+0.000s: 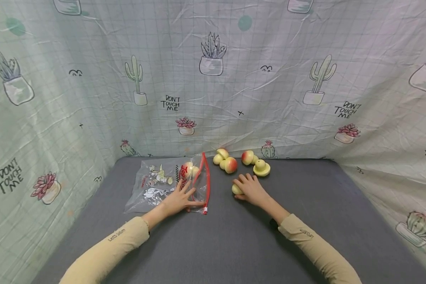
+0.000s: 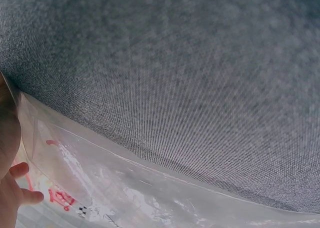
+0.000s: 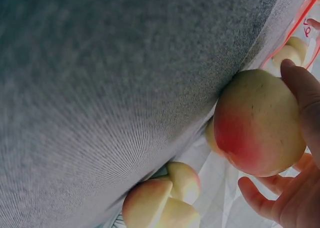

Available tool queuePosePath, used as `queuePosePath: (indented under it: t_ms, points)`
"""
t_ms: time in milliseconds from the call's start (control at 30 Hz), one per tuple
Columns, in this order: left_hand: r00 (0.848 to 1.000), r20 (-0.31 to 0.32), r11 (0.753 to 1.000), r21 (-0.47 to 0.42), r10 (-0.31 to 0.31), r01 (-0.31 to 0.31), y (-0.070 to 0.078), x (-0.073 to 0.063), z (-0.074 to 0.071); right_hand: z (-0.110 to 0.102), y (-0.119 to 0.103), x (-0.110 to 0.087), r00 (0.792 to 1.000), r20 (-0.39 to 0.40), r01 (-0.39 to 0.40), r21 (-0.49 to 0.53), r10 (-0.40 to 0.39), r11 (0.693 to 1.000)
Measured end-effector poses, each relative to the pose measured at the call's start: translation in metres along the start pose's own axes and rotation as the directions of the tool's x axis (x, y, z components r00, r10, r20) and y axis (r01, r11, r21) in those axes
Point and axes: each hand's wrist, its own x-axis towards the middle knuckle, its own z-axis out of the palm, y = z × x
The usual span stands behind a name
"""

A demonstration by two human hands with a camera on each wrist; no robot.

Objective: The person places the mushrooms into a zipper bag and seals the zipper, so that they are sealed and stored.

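Observation:
On the grey table lies a clear plastic zip bag (image 1: 150, 197) with a red slider edge and cartoon print. Pale yellow fruit pieces (image 1: 189, 167) show through it near its mouth. Across the bag my left hand (image 1: 175, 199) rests with spread fingers, one reaching to the red zip edge (image 1: 208, 185). To the right of the mouth my right hand (image 1: 250, 189) holds a yellow peach-like fruit (image 1: 237, 189). Its red blush shows in the right wrist view, the thumb (image 3: 302, 85) on one side and curled fingers (image 3: 257, 195) at the other.
Behind the right hand lie more red-and-yellow fruit pieces: one group (image 1: 230, 165) nearer the bag, another piece (image 1: 247, 157) at the back, and a flat-based yellow one (image 1: 261, 169). A printed cloth curtain (image 1: 234, 118) hangs along the table's back and sides.

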Motion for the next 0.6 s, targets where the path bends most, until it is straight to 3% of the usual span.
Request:
queuePosePath:
  t_ms: [600]
  points:
    - [1.0,-0.01,0.999,-0.04,-0.012,0.012,0.0001,0.0,-0.0019,-0.0087,0.0016,-0.0025,1.0,-0.027,-0.014,0.042,0.015,0.999]
